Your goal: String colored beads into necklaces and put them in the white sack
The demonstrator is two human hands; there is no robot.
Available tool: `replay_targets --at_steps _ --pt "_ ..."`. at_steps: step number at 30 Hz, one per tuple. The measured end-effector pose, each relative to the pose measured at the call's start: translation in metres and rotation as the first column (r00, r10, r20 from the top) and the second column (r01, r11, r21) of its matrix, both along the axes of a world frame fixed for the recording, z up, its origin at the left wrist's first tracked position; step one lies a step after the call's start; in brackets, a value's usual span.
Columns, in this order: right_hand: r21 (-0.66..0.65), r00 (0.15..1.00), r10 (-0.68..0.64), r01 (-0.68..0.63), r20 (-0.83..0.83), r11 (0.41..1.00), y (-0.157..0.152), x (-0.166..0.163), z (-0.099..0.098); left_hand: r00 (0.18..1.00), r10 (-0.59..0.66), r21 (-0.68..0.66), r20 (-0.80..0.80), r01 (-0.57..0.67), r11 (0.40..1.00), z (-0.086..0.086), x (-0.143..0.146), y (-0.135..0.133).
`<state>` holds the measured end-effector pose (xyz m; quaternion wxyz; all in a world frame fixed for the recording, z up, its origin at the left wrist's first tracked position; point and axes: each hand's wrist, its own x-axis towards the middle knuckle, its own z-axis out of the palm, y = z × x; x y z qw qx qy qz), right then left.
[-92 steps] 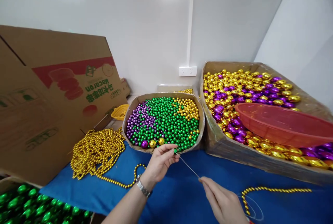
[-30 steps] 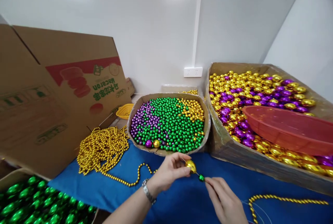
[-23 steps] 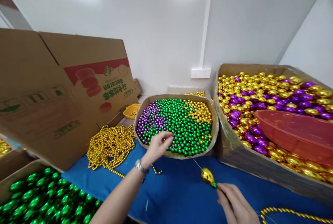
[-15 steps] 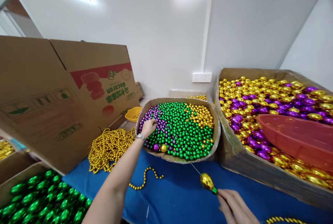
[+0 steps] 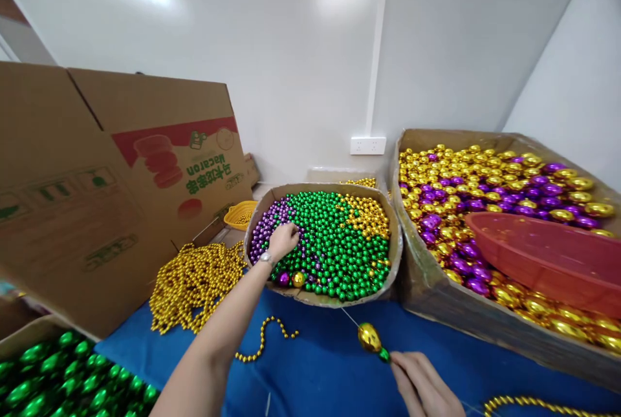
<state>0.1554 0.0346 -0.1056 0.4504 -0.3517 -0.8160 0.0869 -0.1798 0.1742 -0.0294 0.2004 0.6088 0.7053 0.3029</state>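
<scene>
My left hand (image 5: pixel 283 240), with a watch at its wrist, reaches into a taped cardboard box (image 5: pixel 323 300) of small shiny beads. Its fingers are closed over the border of the purple beads (image 5: pixel 268 226) and the green beads (image 5: pixel 334 242); what they hold, if anything, is hidden. In front of the box my right hand (image 5: pixel 421 381) pinches a thin string (image 5: pixel 351 318) on which a large gold bead (image 5: pixel 369 337) and a green bead (image 5: pixel 383 354) are threaded. The string's far end runs up to the box's front rim.
At the right stands a bigger box (image 5: pixel 436 304) of gold and purple beads with a red basin (image 5: pixel 538 255) in it. Gold bead strands (image 5: pixel 194 288) lie left, before a large carton (image 5: pixel 160 210). A short gold strand (image 5: pixel 262 339) lies on the blue cloth (image 5: pixel 310 372). Green beads (image 5: pixel 63 378) fill the lower left.
The view has turned slightly, so everything shifts left. My left hand has moved right over the beads, from the purple ones toward the green. My right hand still holds the string.
</scene>
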Motion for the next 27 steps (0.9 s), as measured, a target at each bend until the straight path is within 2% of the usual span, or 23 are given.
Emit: replay_targets --at_steps 3,4,5,7,9,10,11,13,17,24,27 --pt "-0.051 1.0 -0.003 0.003 -0.007 0.999 -0.002 -0.004 0.003 0.971 -0.098 0.046 0.218 0.09 0.995 0.002 0.026 -0.03" --pt "-0.066 1.0 -0.011 0.01 -0.007 0.998 -0.003 -0.005 0.005 0.937 -0.138 0.055 0.32 0.127 0.99 0.001 0.037 -0.042" --pt "-0.078 1.0 -0.02 0.019 -0.006 0.997 -0.004 -0.006 0.006 0.871 -0.174 0.064 0.459 0.163 0.984 -0.001 0.047 -0.053" --pt "-0.093 1.0 -0.03 0.03 -0.004 0.995 -0.005 -0.008 0.009 0.597 -0.187 0.07 0.78 0.214 0.974 -0.004 0.067 -0.074" --pt "-0.098 0.999 -0.037 0.037 -0.007 0.994 -0.006 -0.009 0.012 0.316 -0.134 0.056 0.939 0.244 0.968 -0.006 0.082 -0.09" --pt "-0.1 0.999 -0.043 0.041 -0.011 0.994 -0.007 -0.009 0.014 0.249 -0.108 0.042 0.963 0.255 0.966 -0.007 0.088 -0.095" --pt "-0.102 0.999 -0.05 0.048 -0.014 0.994 -0.007 -0.009 0.015 0.215 -0.087 0.029 0.973 0.262 0.965 -0.008 0.093 -0.099" --pt "-0.101 0.998 -0.068 0.066 -0.019 0.993 -0.008 -0.007 0.016 0.196 -0.062 0.008 0.979 0.268 0.963 -0.01 0.098 -0.103" --pt "-0.095 0.995 -0.098 0.098 0.01 0.991 -0.01 -0.001 0.014 0.222 -0.062 -0.001 0.973 0.272 0.962 -0.01 0.1 -0.107" --pt "-0.018 0.99 -0.13 0.131 0.057 0.991 -0.01 0.005 0.013 0.339 -0.092 0.005 0.936 0.249 0.968 -0.007 0.1 -0.11" --pt "0.018 0.986 -0.153 0.152 0.068 0.988 -0.01 0.005 0.014 0.362 -0.097 0.005 0.927 0.246 0.969 -0.007 0.1 -0.11"
